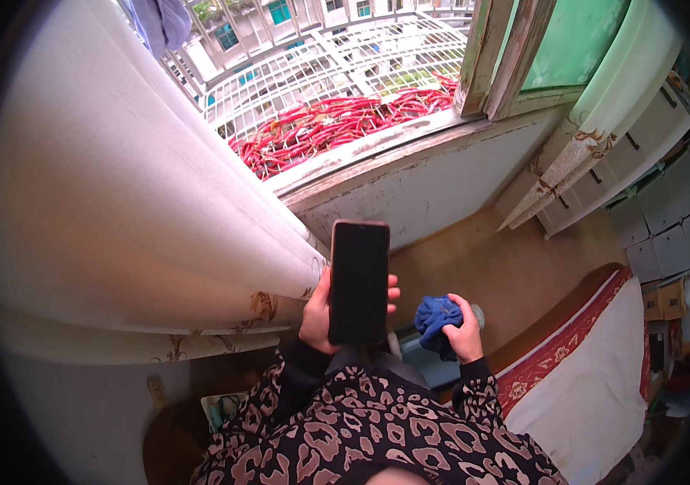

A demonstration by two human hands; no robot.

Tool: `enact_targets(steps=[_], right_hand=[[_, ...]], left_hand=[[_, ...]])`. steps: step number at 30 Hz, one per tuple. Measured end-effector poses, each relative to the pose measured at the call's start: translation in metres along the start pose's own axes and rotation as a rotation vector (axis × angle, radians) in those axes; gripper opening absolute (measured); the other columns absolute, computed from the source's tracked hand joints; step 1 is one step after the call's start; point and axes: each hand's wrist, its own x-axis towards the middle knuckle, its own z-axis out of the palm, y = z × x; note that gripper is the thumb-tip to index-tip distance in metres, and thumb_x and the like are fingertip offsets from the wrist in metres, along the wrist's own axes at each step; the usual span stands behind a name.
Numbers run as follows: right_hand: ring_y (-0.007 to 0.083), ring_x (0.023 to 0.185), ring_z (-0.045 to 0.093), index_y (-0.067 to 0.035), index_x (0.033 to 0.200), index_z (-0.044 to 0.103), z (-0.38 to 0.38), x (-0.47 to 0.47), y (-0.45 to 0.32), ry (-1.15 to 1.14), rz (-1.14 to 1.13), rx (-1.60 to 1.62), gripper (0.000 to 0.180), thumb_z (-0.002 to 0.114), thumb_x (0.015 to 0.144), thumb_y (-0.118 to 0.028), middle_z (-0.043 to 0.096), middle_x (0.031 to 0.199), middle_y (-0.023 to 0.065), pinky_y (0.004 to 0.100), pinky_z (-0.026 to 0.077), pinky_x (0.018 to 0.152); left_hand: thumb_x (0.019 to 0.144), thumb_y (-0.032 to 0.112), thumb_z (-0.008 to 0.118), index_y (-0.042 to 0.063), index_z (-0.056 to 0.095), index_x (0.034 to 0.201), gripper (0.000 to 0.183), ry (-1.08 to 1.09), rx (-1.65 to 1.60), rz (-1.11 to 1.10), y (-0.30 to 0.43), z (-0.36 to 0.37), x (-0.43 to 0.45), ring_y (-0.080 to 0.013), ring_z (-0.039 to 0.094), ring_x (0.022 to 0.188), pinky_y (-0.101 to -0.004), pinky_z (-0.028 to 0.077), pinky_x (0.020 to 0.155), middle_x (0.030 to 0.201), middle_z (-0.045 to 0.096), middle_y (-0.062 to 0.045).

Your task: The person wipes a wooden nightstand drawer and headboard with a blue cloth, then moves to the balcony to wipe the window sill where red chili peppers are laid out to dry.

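Note:
A smartphone [359, 282] with a dark screen stands tilted up in front of me, held by my left hand [318, 315]. The thumb lies along its left side and the fingertips show past its right edge. To the right, my right hand [465, 330] grips a bunched blue cloth [438, 318], thumb and index finger pressed into the folds. Phone and cloth are apart from each other. Below the cloth is a pale blue surface [427, 357], partly hidden by my hand and the cloth.
Beyond the open window's sill [375, 148], red chili peppers [333, 127] lie on a white metal grille [321, 66]. A white curtain [157, 212] hangs at left. At right are a bed [575, 364] with a red patterned border, a drawer cabinet [617, 157] and stacked white boxes [672, 212].

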Motion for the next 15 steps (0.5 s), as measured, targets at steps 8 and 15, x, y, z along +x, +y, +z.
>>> enact_targets(steps=[8, 15], right_hand=[[0.0204, 0.099, 0.060, -0.003, 0.124, 0.054, 0.017, -0.006, 0.010, 0.119, 0.114, 0.033, 0.057, 0.059, 0.067, -0.002, 0.063, 0.107, 0.0123, 0.0309, 0.045, 0.092], [0.0240, 0.099, 0.062, -0.003, 0.123, 0.055, 0.069, 0.052, 0.000, 0.147, 0.070, 0.021, 0.058, 0.059, 0.065, -0.003, 0.064, 0.107, 0.0148, 0.0330, 0.047, 0.091]], left_hand=[[0.098, 0.057, 0.015, -0.001, 0.028, 0.144, 0.075, -0.127, -0.120, -0.116, 0.037, -0.024, 0.048, -0.0372, 0.053, 0.118, -0.0465, 0.046, 0.098, 0.136, 0.045, -0.027], [0.098, 0.057, 0.016, -0.004, 0.028, 0.143, 0.076, -0.055, 0.010, -0.062, 0.096, -0.042, 0.061, -0.0377, 0.052, 0.119, -0.0476, 0.046, 0.098, 0.135, 0.046, -0.028]])
